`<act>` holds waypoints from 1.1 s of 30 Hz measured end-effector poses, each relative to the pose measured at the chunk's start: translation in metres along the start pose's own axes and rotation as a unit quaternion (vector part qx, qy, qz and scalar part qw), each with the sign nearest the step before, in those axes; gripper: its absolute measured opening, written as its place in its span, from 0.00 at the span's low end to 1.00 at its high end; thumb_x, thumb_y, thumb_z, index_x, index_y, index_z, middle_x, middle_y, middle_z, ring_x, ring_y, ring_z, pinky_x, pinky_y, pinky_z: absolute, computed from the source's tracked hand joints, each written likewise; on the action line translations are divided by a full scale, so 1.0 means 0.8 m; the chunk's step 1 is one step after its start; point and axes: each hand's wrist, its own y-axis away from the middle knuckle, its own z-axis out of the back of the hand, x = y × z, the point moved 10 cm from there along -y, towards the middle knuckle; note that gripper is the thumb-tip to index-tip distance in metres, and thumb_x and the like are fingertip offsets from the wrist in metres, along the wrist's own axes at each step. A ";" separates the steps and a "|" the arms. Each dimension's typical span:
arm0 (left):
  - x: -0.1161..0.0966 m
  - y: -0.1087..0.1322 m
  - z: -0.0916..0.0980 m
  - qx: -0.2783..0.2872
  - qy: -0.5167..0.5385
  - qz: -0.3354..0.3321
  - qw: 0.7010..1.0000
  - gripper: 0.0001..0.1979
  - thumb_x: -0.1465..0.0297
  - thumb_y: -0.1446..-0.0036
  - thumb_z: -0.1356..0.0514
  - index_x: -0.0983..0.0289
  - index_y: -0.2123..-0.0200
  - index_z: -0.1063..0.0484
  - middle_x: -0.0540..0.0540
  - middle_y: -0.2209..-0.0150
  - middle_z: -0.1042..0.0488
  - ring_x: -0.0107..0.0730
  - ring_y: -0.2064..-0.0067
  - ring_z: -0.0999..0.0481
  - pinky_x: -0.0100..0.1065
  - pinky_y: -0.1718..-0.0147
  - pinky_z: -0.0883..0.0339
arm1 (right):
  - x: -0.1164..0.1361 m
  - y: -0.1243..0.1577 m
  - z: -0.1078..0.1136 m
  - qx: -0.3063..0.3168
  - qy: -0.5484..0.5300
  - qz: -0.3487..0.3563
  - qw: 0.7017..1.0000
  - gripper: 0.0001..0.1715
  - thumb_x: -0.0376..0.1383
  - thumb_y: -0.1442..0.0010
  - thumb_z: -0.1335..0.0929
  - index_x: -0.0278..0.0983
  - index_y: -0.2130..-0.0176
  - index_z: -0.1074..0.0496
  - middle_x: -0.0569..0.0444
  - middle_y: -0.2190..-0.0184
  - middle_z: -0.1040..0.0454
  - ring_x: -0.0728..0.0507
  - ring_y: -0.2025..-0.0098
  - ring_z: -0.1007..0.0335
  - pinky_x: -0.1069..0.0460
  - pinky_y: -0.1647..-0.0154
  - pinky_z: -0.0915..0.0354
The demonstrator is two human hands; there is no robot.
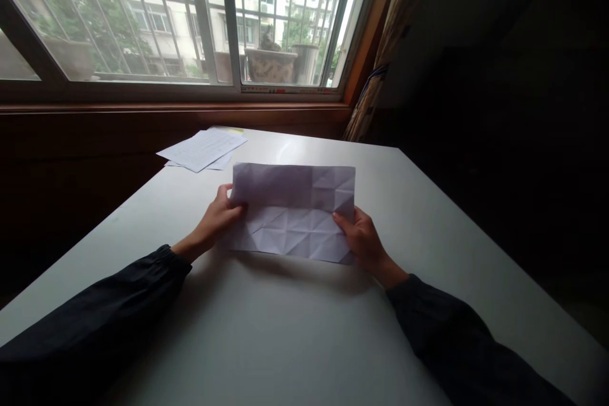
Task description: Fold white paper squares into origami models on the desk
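Note:
A creased sheet of paper point(290, 216) is held up over the white table, tilted so its near face shows. Straight and diagonal fold lines cross it, most of them on the lower half and the right side. My left hand point(220, 219) grips its left edge, thumb on the front and fingers mostly behind. At the right edge my right hand point(363, 236) pinches it the same way, with the thumb on the front face. The paper hides the fingertips behind it. A shadow falls on the tabletop below its lower edge.
The white table point(295, 342) extends toward a window point(285, 19) with bars and potted plants outside. Several loose papers point(202, 149) lie overlapping at the table's far left. A tied curtain point(375, 82) hangs beyond the far right corner. The right side of the room is dark.

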 end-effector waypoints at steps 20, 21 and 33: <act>-0.020 -0.006 0.002 -0.005 -0.240 -0.134 0.962 0.20 0.62 0.37 0.43 0.61 0.45 0.23 0.59 0.49 0.26 0.42 0.49 0.24 0.39 0.46 0.32 | 0.004 0.003 -0.008 0.052 0.225 0.027 0.973 0.23 0.42 0.39 0.30 0.40 0.45 0.23 0.49 0.44 0.23 0.37 0.40 0.28 0.42 0.34 0.39; -0.021 -0.005 0.002 -0.004 -0.257 -0.143 0.956 0.21 0.62 0.36 0.43 0.61 0.44 0.23 0.60 0.49 0.27 0.42 0.49 0.24 0.39 0.46 0.32 | -0.002 0.002 -0.008 0.056 0.229 0.009 0.972 0.25 0.42 0.39 0.29 0.40 0.44 0.23 0.48 0.43 0.23 0.37 0.40 0.28 0.41 0.34 0.39; 0.000 -0.005 -0.023 0.057 -0.489 -0.151 0.857 0.27 0.60 0.33 0.49 0.61 0.34 0.36 0.64 0.45 0.30 0.44 0.56 0.22 0.40 0.58 0.28 | -0.015 -0.005 -0.014 0.105 0.391 -0.031 0.914 0.21 0.35 0.36 0.37 0.41 0.49 0.20 0.51 0.50 0.19 0.40 0.47 0.24 0.48 0.42 0.34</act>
